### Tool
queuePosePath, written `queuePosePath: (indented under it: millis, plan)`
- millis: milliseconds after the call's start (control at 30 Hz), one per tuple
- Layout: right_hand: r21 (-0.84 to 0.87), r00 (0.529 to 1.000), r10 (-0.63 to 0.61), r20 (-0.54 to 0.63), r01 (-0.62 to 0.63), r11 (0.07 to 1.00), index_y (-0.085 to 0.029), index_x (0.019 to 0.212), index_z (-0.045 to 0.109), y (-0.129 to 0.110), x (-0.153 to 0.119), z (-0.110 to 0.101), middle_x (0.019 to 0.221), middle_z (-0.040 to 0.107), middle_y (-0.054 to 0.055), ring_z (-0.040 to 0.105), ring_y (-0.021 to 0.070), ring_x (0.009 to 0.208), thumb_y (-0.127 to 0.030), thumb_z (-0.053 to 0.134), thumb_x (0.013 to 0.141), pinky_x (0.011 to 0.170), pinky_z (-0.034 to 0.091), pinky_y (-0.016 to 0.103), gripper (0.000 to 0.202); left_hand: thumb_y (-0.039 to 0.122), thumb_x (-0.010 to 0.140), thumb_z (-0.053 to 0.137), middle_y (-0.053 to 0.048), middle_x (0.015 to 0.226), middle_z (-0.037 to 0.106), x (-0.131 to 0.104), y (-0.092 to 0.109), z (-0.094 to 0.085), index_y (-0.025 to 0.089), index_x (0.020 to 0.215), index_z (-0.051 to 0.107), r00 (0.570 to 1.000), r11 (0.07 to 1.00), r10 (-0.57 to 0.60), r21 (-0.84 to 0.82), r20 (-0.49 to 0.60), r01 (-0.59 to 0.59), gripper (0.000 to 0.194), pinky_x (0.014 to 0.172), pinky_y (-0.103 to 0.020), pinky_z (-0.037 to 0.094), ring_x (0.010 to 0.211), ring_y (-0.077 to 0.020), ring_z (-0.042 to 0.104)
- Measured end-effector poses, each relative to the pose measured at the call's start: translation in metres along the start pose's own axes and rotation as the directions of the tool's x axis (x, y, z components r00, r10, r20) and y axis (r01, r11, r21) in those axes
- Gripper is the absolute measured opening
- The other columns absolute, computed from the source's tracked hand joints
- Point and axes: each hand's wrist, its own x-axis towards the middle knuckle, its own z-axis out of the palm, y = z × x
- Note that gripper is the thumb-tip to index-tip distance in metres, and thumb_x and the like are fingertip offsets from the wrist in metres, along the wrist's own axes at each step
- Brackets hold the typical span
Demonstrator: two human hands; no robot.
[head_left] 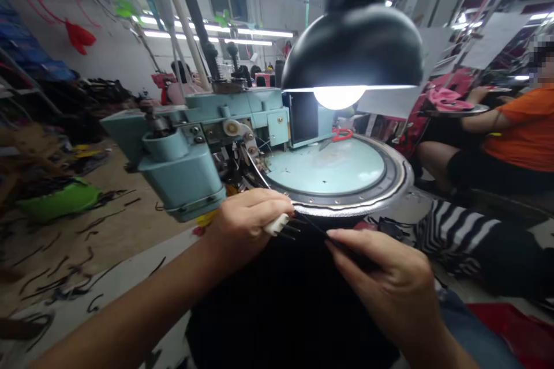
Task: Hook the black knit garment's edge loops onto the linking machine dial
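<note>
My left hand (242, 225) is closed around a small white-handled tool with thin metal prongs (277, 225). Its fingertips are at the front edge of the linking machine's toothed ring (335, 210). Black fabric (303, 305) hangs below that edge and spreads down toward my lap. To the right, my right hand (389, 271) pinches a dark edge of the fabric between thumb and fingers, a little below the ring. How the fabric meets the teeth is hard to make out in the dark.
A pale-green machine head (182, 179) stands left of the round plate (324, 167). Red-handled scissors (341, 135) lie on the plate's far side. A black lamp (352, 49) hangs low above it. A person in an orange top (526, 127) sits at right. Striped cloth (454, 228) lies nearby.
</note>
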Motion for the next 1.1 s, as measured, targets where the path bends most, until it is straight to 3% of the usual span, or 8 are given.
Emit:
queuePosePath:
  millis: [267, 400, 567, 667, 733, 800, 900, 1100]
  plan:
    - [-0.005, 0.994, 0.106, -0.037, -0.106, 0.994, -0.021, 0.097, 0.074, 0.002, -0.003, -0.004, 0.084, 0.075, 0.0, 0.071, 0.0148, 0.071, -0.019, 0.07, 0.086, 0.066, 0.055, 0.024, 0.011, 0.005, 0.084, 0.069, -0.009, 0.095, 0.075, -0.004, 0.002, 0.002, 0.013, 0.096, 0.073, 1.0, 1.0, 0.003, 0.007, -0.012, -0.003, 0.014, 0.083, -0.023, 0.059, 0.089, -0.0152, 0.072]
    - [0.002, 0.998, 0.062, -0.03, -0.062, 0.998, -0.022, 0.094, 0.075, 0.0, 0.0, 0.0, 0.085, 0.077, -0.001, 0.073, 0.0152, 0.075, -0.021, 0.073, 0.085, 0.069, 0.056, 0.023, 0.009, 0.005, 0.083, 0.07, -0.009, 0.093, 0.074, -0.003, 0.001, 0.002, 0.012, 0.094, 0.072, 1.0, 1.0, -0.005, -0.026, 0.004, 0.005, 0.013, 0.082, -0.022, 0.058, 0.088, -0.0144, 0.071]
    - [0.014, 0.974, 0.192, -0.123, -0.191, 0.981, -0.022, 0.095, 0.074, 0.012, -0.003, -0.008, 0.079, 0.073, 0.001, 0.069, 0.0157, 0.068, -0.022, 0.07, 0.086, 0.063, 0.056, 0.024, 0.01, 0.006, 0.087, 0.066, -0.014, 0.103, 0.074, -0.003, 0.002, -0.001, 0.009, 0.104, 0.07, 0.99, 0.973, 0.129, 0.183, 0.06, -0.139, 0.018, 0.076, -0.028, 0.059, 0.089, -0.019, 0.071]
    - [0.178, 0.906, 0.413, 0.093, -0.423, 0.888, -0.019, 0.092, 0.071, 0.018, -0.003, -0.018, 0.062, 0.065, -0.001, 0.062, 0.0132, 0.05, -0.029, 0.065, 0.089, 0.044, 0.049, 0.02, 0.012, 0.011, 0.09, 0.064, -0.013, 0.102, 0.074, 0.0, 0.003, -0.003, 0.009, 0.105, 0.069, 0.986, 0.969, 0.121, 0.202, 0.118, -0.143, 0.016, 0.076, -0.029, 0.059, 0.089, -0.0182, 0.07]
    - [0.265, 0.847, 0.454, 0.277, -0.522, 0.811, -0.017, 0.091, 0.069, 0.015, 0.0, -0.02, 0.059, 0.064, -0.002, 0.058, 0.0116, 0.045, -0.031, 0.061, 0.091, 0.039, 0.045, 0.018, 0.016, 0.013, 0.089, 0.065, -0.011, 0.098, 0.074, 0.003, 0.004, -0.003, 0.01, 0.101, 0.069, 0.99, 0.984, 0.09, 0.146, 0.111, -0.106, 0.013, 0.077, -0.028, 0.059, 0.088, -0.0175, 0.071]
    - [0.277, 0.864, 0.401, 0.304, -0.484, 0.83, -0.018, 0.093, 0.071, 0.008, 0.004, -0.017, 0.071, 0.071, 0.0, 0.066, 0.0132, 0.057, -0.029, 0.064, 0.089, 0.048, 0.052, 0.018, 0.014, 0.013, 0.088, 0.066, -0.01, 0.095, 0.074, 0.005, 0.004, -0.002, 0.011, 0.098, 0.07, 0.995, 0.994, 0.042, 0.096, 0.089, -0.05, 0.011, 0.078, -0.028, 0.06, 0.087, -0.0173, 0.071]
    - [0.223, 0.943, 0.288, 0.168, -0.321, 0.921, -0.023, 0.094, 0.076, -0.003, 0.008, -0.008, 0.087, 0.078, -0.001, 0.073, 0.0143, 0.075, -0.023, 0.071, 0.083, 0.068, 0.058, 0.018, 0.012, 0.009, 0.086, 0.067, -0.009, 0.094, 0.074, 0.004, 0.002, 0.0, 0.012, 0.096, 0.071, 0.999, 0.999, 0.01, 0.048, 0.05, -0.013, 0.011, 0.079, -0.027, 0.059, 0.087, -0.0171, 0.071]
    - [0.148, 0.972, 0.231, -0.04, -0.223, 0.963, -0.022, 0.088, 0.078, -0.002, 0.008, -0.006, 0.083, 0.078, -0.002, 0.074, 0.015, 0.074, -0.019, 0.071, 0.083, 0.072, 0.06, 0.02, 0.009, 0.009, 0.086, 0.068, -0.012, 0.101, 0.074, 0.0, -0.004, -0.002, 0.01, 0.106, 0.068, 0.981, 0.97, 0.183, 0.151, 0.072, -0.192, 0.02, 0.073, -0.028, 0.058, 0.086, -0.0189, 0.07]
